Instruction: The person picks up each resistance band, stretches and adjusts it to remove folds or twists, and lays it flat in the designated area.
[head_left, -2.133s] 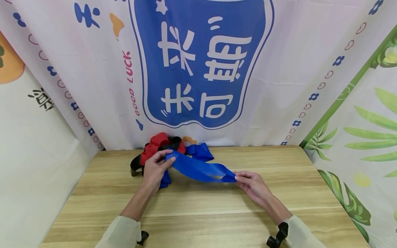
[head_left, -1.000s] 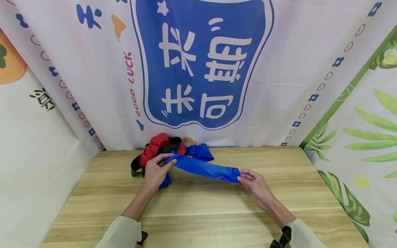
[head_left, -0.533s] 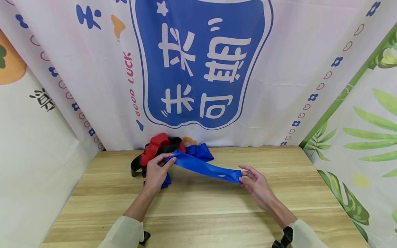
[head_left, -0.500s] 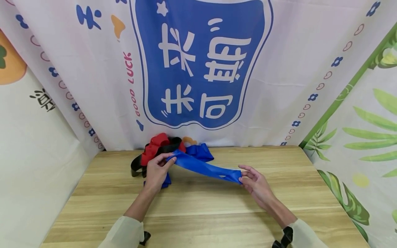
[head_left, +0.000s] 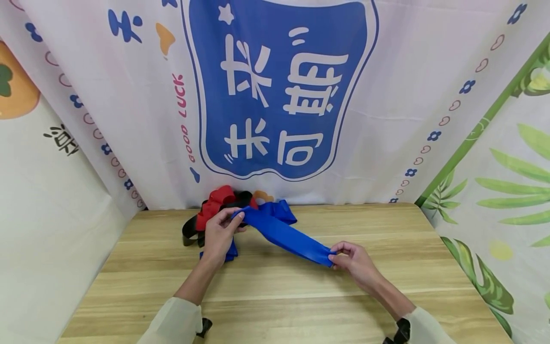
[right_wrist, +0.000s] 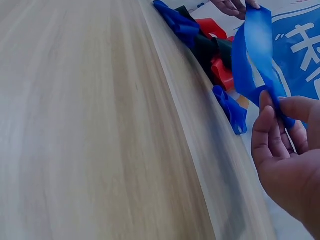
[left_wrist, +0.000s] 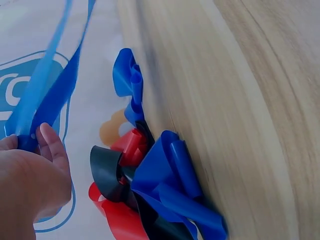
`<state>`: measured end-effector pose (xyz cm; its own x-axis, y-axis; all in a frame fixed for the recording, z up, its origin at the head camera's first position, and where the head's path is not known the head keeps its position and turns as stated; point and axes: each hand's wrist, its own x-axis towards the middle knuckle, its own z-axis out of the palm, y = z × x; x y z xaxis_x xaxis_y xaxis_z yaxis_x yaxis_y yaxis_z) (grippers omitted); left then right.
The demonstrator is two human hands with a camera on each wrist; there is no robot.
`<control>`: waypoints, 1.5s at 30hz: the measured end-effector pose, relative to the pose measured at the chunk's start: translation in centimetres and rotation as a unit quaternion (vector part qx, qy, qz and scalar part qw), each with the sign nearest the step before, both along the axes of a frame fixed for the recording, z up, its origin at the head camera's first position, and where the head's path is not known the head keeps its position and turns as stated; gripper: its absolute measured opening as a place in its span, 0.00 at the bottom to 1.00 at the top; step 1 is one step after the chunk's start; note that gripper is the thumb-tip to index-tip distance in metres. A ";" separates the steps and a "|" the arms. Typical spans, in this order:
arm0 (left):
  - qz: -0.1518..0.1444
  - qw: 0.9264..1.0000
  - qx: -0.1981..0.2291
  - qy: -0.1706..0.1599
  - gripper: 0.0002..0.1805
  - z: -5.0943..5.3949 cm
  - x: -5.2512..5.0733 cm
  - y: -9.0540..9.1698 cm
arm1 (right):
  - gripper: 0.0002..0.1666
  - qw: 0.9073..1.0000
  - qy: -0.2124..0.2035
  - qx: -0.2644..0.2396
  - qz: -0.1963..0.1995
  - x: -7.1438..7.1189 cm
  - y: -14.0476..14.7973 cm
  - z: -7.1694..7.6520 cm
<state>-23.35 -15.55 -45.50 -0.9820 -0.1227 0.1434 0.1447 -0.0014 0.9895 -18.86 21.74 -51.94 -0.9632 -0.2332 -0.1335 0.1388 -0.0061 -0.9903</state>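
Observation:
A flat blue band [head_left: 285, 234], a closed loop of glossy strip, is stretched in the air between my two hands. My left hand [head_left: 220, 234] pinches its upper left end between thumb and fingers. At the lower right end, my right hand [head_left: 354, 263] pinches the band with thumb and fingertips. Two strands of the blue band [left_wrist: 57, 95] rise from the fingers in the left wrist view. From the right wrist, the blue band [right_wrist: 260, 47] shows a gap between its strands, and the left hand [right_wrist: 231, 7] appears at the top.
Behind my left hand lies a tangled heap of red bands [head_left: 221, 195], black bands [head_left: 189, 231] and blue bands [head_left: 279, 210]. They rest at the back of the wooden table [head_left: 275, 306], against a printed cloth backdrop [head_left: 378, 143]. Black straps [head_left: 401, 329] hang near the sleeves.
My right hand has moved slightly right and down, so the band slants more steeply. Its fingers have shifted on the band's end. The left hand has barely moved.

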 end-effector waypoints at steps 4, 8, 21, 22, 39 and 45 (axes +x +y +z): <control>0.006 1.000 -0.024 -0.012 0.13 0.2 -0.1 0.1 | 0.13 0.999 0.010 0.043 0.006 0.2 0.3 -0.1; 0.008 0.999 -0.039 -0.012 0.12 0.4 -0.2 0.4 | 0.15 0.997 0.030 0.072 0.022 0.6 0.6 -0.1; 0.019 0.998 -0.060 -0.022 0.14 0.9 -0.7 1.3 | 0.14 0.986 0.094 0.129 0.043 1.5 1.0 0.2; 0.017 0.998 -0.055 -0.026 0.15 0.9 -0.7 1.4 | 0.13 0.986 0.096 0.127 0.044 1.5 1.0 0.1; -0.006 1.000 0.015 -0.006 0.18 0.7 -1.3 2.3 | 0.23 0.995 0.064 0.048 0.065 1.8 1.5 0.0; -0.005 1.000 0.026 0.013 0.13 0.5 -1.4 2.6 | 0.28 0.991 0.065 0.057 0.098 2.2 1.6 0.2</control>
